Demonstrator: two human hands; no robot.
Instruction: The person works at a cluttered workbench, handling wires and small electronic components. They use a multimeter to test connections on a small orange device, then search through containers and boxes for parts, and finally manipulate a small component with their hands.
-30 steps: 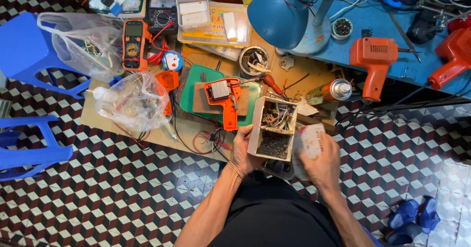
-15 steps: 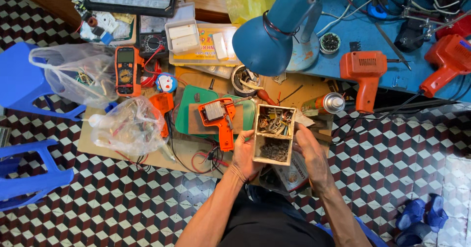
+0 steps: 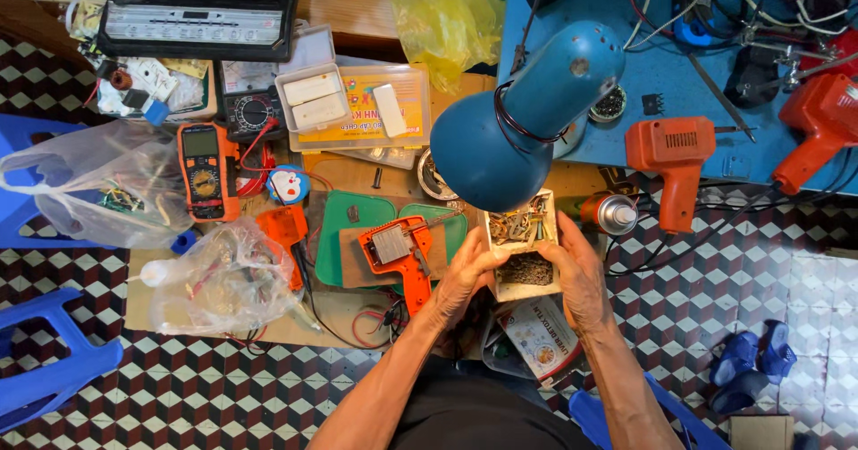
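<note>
Right hand now joins left hand gripping cream box.

floor: checkered tiles | cardboard sheet (cluttered) | blue sandals

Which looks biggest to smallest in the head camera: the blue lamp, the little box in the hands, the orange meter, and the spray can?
1. Blue lamp, though it is nearer the camera, which may enlarge it.
2. Little box, held between left hand and right hand, and orange meter: too alike to rank.
3. Spray can.
</note>
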